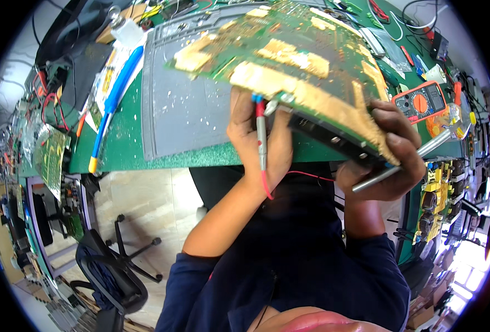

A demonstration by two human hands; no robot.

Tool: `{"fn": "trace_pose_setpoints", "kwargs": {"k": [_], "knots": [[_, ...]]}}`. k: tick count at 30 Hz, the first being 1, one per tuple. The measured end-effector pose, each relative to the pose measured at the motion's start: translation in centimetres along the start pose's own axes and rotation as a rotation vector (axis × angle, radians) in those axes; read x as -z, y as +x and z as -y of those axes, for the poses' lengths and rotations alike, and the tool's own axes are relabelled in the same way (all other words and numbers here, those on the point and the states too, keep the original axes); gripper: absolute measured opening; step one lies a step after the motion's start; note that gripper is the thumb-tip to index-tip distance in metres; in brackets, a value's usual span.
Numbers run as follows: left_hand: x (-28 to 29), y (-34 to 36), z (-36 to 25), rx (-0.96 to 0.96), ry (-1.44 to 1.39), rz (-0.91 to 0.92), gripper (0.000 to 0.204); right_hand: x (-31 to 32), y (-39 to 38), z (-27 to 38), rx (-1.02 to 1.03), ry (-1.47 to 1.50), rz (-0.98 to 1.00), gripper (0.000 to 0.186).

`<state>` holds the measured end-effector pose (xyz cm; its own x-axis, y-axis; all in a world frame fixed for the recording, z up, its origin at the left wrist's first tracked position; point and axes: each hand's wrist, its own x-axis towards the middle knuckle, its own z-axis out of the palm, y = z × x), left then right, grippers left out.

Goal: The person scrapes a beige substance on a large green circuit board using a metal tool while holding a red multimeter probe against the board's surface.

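Note:
A large green circuit board point(344, 77) with broad tan patches is held up, tilted, over the bench's front edge. A black strip point(333, 138) runs along its near edge. My left hand point(250, 138) is closed at that edge, with a multimeter probe point(261, 135), red at the top and silver below, held in it; a red lead trails from the probe. My right hand point(397, 149) grips the board's right corner, fingers over the top. A silver rod-like tool point(386, 174) passes through the same hand; its exact kind is unclear.
A grey mat point(184, 122) lies on the green bench point(123, 141). Left of it is a blue screwdriver-like tool point(115, 91) with a yellow end. At right sits a red multimeter point(420, 102), near cables and small tools. A black office chair point(109, 271) stands lower left.

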<state>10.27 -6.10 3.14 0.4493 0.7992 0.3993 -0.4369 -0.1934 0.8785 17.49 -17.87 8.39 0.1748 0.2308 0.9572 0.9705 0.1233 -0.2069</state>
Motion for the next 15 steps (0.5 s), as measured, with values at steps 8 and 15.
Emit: {"fn": "trace_pose_setpoints", "kwargs": {"k": [8,15], "knots": [[-1.0,1.8,-2.1,-0.121,-0.162,0.008,0.021,-0.1,1.8,-0.4,0.008,-0.112,-0.143,0.044],[-1.6,3.2,-1.7,-0.296,-0.167,-0.011,0.023,-0.7,2.7,0.4,-0.02,-0.246,-0.144,0.043]]}}
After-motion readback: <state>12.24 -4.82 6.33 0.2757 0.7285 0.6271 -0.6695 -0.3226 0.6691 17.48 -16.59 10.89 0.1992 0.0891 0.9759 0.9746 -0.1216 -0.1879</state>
